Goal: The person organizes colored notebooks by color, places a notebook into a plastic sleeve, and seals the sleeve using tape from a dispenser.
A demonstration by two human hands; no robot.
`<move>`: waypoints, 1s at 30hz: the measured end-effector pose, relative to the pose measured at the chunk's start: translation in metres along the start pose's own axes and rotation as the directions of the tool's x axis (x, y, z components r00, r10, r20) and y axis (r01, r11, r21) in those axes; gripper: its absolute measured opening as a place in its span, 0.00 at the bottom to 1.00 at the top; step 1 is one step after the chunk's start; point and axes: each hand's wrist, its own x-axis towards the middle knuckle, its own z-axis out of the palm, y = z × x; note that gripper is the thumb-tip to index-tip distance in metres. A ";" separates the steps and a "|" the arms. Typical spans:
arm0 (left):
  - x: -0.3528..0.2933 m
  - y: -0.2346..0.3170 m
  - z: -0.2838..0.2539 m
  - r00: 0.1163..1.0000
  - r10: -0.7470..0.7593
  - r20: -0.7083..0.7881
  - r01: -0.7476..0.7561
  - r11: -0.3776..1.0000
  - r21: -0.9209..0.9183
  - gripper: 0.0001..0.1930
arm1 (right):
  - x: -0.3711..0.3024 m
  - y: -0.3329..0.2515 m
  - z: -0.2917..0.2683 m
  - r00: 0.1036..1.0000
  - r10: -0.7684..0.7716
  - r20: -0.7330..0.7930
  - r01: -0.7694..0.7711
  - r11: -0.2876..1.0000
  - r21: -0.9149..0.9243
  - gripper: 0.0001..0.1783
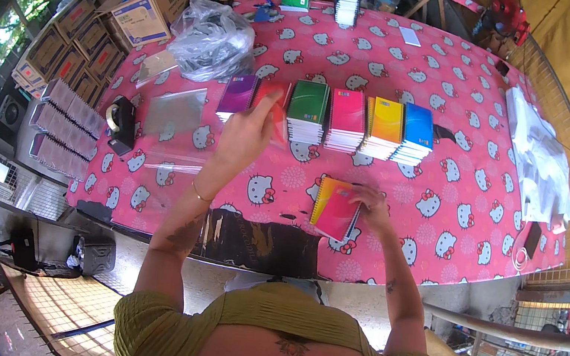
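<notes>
While a purple stack of spiral notebooks anchors the row's left end, a worker's left hand reaches over a red notebook, blur hiding whether its fingers grip. Past the green stack, a yellow notebook peeks from beneath a pink notebook, whose far corner the right hand pinches; a blue stack ends the row. Gathering notebooks appears the step in hand; lifting the red one would call for a firm edge grip.

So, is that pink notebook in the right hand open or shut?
Shut: the pink notebook, held by the right hand over a yellow notebook, shows its cover, with no pages spread.
</notes>
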 end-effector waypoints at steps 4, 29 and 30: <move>0.014 0.044 0.027 0.706 -0.106 0.700 0.210 0.976 -0.064 0.28 | 0.008 0.024 -0.005 0.970 0.123 0.211 -0.126 0.992 0.001 0.16; -0.156 0.013 0.125 0.931 0.355 0.086 -0.324 0.911 -0.255 0.14 | -0.016 -0.030 0.033 0.906 0.395 -0.152 -0.351 0.903 0.248 0.18; -0.161 0.014 0.127 0.920 0.367 0.138 -0.325 0.910 -0.258 0.15 | -0.008 -0.030 0.028 0.848 0.468 -0.249 -0.383 0.866 0.322 0.19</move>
